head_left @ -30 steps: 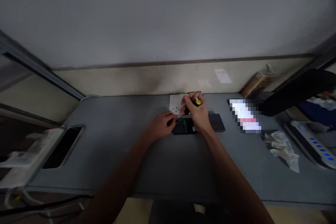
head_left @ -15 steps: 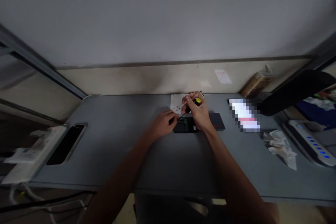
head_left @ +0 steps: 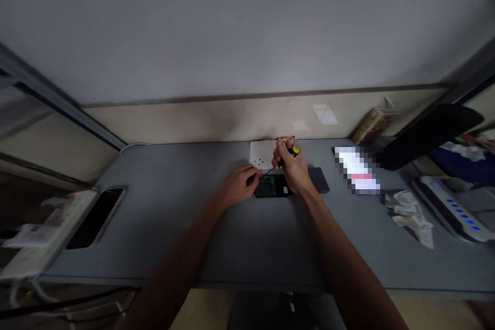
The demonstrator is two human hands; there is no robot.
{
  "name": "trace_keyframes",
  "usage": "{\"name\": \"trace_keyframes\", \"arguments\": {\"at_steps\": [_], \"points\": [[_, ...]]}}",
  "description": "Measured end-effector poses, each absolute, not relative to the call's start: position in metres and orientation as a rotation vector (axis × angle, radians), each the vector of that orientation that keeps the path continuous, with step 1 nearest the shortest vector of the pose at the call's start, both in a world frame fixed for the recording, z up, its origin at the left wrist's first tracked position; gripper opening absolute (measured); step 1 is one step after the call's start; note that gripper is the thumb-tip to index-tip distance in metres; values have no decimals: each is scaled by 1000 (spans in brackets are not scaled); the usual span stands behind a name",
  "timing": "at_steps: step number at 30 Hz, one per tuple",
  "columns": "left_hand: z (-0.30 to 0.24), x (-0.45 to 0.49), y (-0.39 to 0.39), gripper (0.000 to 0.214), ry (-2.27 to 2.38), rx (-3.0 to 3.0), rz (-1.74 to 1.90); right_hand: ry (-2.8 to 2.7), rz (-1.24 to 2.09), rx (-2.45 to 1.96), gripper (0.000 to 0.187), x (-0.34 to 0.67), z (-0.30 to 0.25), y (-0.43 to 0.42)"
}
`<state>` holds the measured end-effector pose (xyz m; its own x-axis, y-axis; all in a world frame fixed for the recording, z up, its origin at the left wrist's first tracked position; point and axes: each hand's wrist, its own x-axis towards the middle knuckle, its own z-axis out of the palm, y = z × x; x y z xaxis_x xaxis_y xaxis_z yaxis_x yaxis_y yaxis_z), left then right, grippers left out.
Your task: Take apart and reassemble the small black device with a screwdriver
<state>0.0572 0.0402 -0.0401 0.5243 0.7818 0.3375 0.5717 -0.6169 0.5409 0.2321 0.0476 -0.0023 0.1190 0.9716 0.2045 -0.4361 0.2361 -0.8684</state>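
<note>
My right hand point(head_left: 293, 166) is shut on a yellow-and-black screwdriver point(head_left: 288, 157), whose thin shaft slants down to the green circuit board point(head_left: 274, 184) in a black casing point(head_left: 266, 192). My left hand point(head_left: 236, 184) rests at the casing's left edge with curled fingers; a small dark item may sit at the fingertips, too small to tell. Behind them lies a white paper sheet point(head_left: 260, 154) with several tiny black screws on it. A dark flat case point(head_left: 319, 179) lies to the right, partly hidden by my right hand.
The grey desk point(head_left: 162, 237) has a black slot point(head_left: 96, 218) at left, near a white power strip point(head_left: 58, 219). At right lie a blurred white object point(head_left: 356, 170), crumpled tissue point(head_left: 408, 211), and a device with blue lights point(head_left: 452, 211). A cardboard packet point(head_left: 374, 122) stands against the wall.
My right hand has shifted slightly right, and the screwdriver's tip stays over the board. My head has turned a little, so the desk sits slightly lower and shifted in view.
</note>
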Motion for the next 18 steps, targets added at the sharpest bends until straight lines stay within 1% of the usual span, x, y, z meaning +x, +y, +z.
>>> {"name": "trace_keyframes", "arguments": {"at_steps": [3,8,11,15,18], "points": [[-39,57,41,24,1121,2404,776,-918,1155,-718,56,231,-2,49],[-40,56,42,26,1096,2419,769,-887,1244,-656,51,232,0,49],[-40,56,42,26,1103,2441,783,-903,1230,-694,55,235,0,47],[-37,58,40,23,1139,2440,757,-986,1105,-792,62,234,-2,45],[-36,58,40,21,1164,2421,753,-1034,1002,-775,58,230,-3,45]]}}
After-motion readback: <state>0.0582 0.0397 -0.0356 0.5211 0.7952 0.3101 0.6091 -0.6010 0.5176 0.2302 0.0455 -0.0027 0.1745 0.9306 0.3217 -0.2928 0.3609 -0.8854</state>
